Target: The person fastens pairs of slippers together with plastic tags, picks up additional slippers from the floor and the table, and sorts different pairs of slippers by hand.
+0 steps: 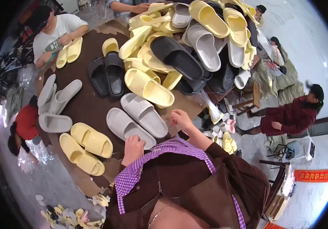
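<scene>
A pair of light grey slide slippers lies side by side on the brown-covered table right in front of me. My left hand (pixel 133 148) has its fingers curled at the heel edge of the left grey slide (pixel 127 126). Just off the heel of the right grey slide (pixel 148 118) is my right hand (pixel 181 120), its fingers bent together; whether anything small is in them is hidden. A yellow slide (pixel 148 87) rests beyond the grey pair. On the left lie a yellow pair of slides (pixel 86 147) and several loose grey slides (pixel 55 122).
A high heap of yellow, grey and black slides (pixel 175 57) covers the table's far right. A black pair (pixel 114 74) lies at its middle. Across the table, a person (pixel 59 32) handles yellow slides (pixel 72 51). Another person (pixel 297 114) stands at right. More footwear lies on the floor.
</scene>
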A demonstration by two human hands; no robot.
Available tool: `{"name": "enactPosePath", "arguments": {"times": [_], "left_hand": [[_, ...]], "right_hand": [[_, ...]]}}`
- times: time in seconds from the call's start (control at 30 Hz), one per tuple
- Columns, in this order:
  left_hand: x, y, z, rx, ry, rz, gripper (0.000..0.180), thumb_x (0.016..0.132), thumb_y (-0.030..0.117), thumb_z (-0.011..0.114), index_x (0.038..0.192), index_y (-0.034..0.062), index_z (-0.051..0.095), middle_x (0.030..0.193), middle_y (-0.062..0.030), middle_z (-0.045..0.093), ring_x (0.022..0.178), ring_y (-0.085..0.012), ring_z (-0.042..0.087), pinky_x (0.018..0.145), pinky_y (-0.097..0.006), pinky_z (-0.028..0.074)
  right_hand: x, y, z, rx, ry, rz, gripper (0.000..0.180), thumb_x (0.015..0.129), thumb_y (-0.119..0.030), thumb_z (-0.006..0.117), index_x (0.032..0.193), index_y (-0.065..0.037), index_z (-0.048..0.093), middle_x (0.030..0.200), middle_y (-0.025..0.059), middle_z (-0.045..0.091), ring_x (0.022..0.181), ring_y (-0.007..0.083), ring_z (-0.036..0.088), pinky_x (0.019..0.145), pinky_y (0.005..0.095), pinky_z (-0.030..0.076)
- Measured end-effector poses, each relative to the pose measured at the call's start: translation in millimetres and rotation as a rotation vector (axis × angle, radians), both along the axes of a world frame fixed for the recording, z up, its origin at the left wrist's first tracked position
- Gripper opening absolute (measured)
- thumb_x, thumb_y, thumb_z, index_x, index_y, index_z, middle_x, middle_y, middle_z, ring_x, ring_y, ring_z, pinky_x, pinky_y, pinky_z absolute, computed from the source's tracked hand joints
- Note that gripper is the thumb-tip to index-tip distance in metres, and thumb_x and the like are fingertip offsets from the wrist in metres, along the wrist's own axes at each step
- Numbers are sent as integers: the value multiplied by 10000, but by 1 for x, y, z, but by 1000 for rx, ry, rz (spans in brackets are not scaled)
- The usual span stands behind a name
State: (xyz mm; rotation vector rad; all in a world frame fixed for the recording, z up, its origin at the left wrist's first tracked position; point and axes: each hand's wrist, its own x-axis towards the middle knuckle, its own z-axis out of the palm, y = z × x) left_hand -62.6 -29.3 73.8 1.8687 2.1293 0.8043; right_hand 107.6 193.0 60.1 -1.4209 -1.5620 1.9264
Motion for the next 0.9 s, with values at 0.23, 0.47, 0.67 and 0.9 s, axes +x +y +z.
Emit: {"name": "enactPosePath", "arguments": {"times": [0.23,0.47,0.67,0.9], "left_hand": [[1,7,0,52,-64,93,39,702,78,617,741,73,618,787,-84,496,816,-274,501,715,-387,391],[6,2,-8,63,-123,122,46,725,87,617,760,60,605,772,-94,494,800,-282,509,716,-392,398],[14,-8,-14,15,-120,132,67,711,87,645,772,71,622,757,-82,534,774,-279,544,692,-381,426],[9,-11,-13,3,-177,172,49,752,98,612,788,66,610,766,-102,523,783,-298,542,691,-394,424]], "right_hand": [[4,15,-18,-45,63,-27,262,870,-193,532,1036,9,553,782,67,598,617,127,561,533,253,453],[-15,-14,-21,-192,58,104,217,887,-190,532,1005,-10,558,767,48,588,602,123,542,531,248,448],[-7,-17,-26,-188,37,76,191,876,-189,539,915,-12,599,707,33,585,565,97,529,501,237,425],[4,18,45,122,-97,355,175,863,-171,559,880,-4,606,668,21,568,597,75,523,509,229,416]]}}
